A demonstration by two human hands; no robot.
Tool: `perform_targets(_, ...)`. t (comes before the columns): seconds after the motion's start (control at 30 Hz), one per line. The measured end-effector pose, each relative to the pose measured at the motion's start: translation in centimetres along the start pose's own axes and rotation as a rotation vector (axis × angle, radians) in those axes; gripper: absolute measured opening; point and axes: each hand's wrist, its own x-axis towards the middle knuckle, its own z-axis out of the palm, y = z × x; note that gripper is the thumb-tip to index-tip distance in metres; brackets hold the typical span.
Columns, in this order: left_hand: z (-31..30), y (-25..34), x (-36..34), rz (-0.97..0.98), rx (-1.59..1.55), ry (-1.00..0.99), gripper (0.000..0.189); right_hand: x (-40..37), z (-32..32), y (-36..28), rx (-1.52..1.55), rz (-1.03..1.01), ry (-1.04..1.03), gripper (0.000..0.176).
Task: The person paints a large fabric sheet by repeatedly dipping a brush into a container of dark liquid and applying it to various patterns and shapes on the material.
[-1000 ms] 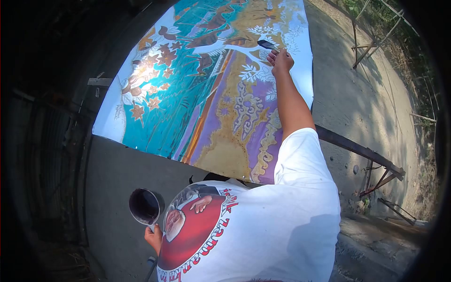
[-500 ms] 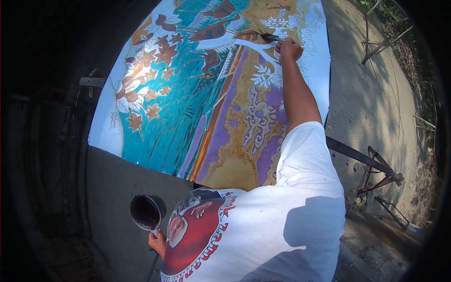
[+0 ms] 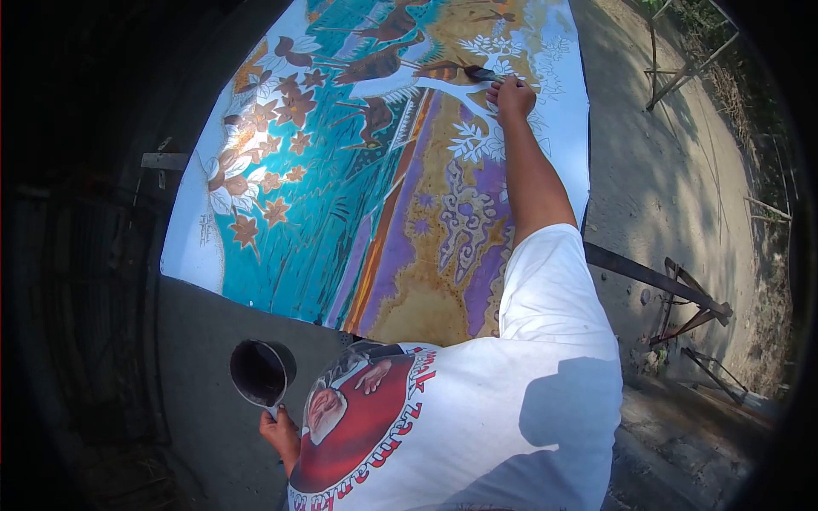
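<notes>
A large painted cloth is stretched out flat in front of me, with brown birds, flowers and white leaves on teal, purple and ochre. My right hand is closed around the handle of a paintbrush over the far part of the cloth. The dark bristles point left, at the edge of a brown bird shape beside white leaves. Low on the left, my left hand grips the handle of a dark dipper, held off the cloth near its front edge. Dark contents show inside it.
A dark pole juts out from under the cloth on the right and meets a wooden stand. Bare ground lies beyond, with sticks at the upper right. The left side is in deep shade.
My right hand and the brush have shifted slightly left and a little toward me. The dipper in my left hand has risen slightly, and the view has turned a little.
</notes>
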Motion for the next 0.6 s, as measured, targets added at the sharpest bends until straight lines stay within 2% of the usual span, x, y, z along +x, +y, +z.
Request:
perform_targets(0.17, 0.2, 0.0, -2.1, -0.011, -0.003, 0.015, 0.022, -2.6, 1.0, 0.3, -0.021, 0.001, -0.196, 0.028)
perform_targets(0.27, 0.0, -0.7, -2.3, -0.009, 0.004, -0.005, 0.022, -2.9, 0.3, -0.5, -0.055, -0.033, -0.169, 0.027)
perform_targets(0.3, 0.4, -1.6, -4.4, -0.004, 0.001, 0.017, 0.022, -2.4, -1.0, -1.5, -0.080, -0.059, -0.162, 0.027)
perform_targets(0.47, 0.9, -1.5, -5.2, 0.012, -0.012, 0.041, 0.022, -1.1, -1.9, -0.4, -0.097, -0.081, -0.136, 0.028)
perform_targets(0.6, 1.0, -1.8, -6.3, 0.035, 0.005, 0.017, 0.022, -3.2, 0.1, -0.2, -0.033, -0.049, -0.231, 0.029)
